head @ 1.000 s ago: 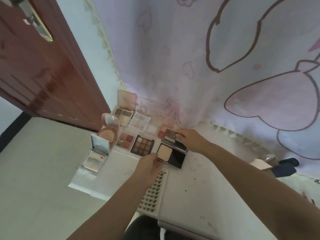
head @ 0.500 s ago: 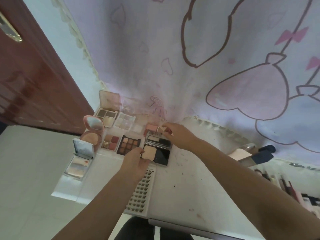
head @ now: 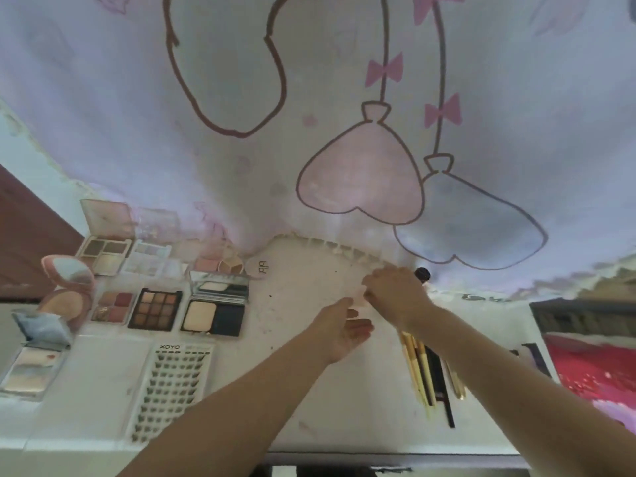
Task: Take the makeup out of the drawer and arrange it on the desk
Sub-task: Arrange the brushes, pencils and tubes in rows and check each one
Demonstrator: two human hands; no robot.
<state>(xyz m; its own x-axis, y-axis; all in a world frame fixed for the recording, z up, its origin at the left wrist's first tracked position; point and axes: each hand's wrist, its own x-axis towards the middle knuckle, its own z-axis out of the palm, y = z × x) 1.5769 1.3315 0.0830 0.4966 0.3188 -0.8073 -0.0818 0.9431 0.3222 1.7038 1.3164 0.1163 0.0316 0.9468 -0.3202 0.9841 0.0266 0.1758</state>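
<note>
Opened makeup lies in rows on the left of the white desk (head: 309, 407): a black powder compact (head: 215, 311), a brown eyeshadow palette (head: 155, 309), a blush palette (head: 112, 306), a round pink compact (head: 67, 287) and a lash tray (head: 170, 387). Further right, my right hand (head: 395, 292) curls its fingers over a pale pink tube (head: 359, 300). A dark cap (head: 422, 273) shows behind the hand. My left hand (head: 344, 327) is just left of it, palm open, fingers relaxed, holding nothing. The drawer is out of view.
Several gold and black brushes (head: 423, 370) lie under my right forearm. More palettes (head: 105, 249) and a round lid (head: 258, 268) stand against the pink curtain (head: 344, 132) at the back. A red box (head: 592, 370) is at the far right.
Both hands left the black powder compact, which stays open on the desk, and moved right. The view swung right with them. My right hand now closes over the pale pink tube.
</note>
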